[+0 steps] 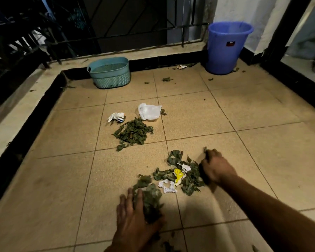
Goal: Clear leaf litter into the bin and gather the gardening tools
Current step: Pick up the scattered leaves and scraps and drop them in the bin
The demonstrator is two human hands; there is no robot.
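Note:
A near pile of green leaves (187, 176) mixed with white and yellow paper scraps (178, 175) lies on the tiled floor between my hands. My left hand (135, 217) lies over a clump of leaves (151, 199) at the pile's near left, fingers curled round it. My right hand (216, 168), blurred, presses against the pile's right edge with leaves under its fingers. A second leaf pile (133, 132) lies farther out. The blue bin (225, 48) stands in the far right corner.
A teal basket (110, 72) sits by the far kerb. A white plastic bag (149, 111) and a crumpled wrapper (116, 117) lie beyond the second pile. Stray leaves (166, 79) dot the far tiles. A black kerb and railing (116, 33) bound the floor left and behind.

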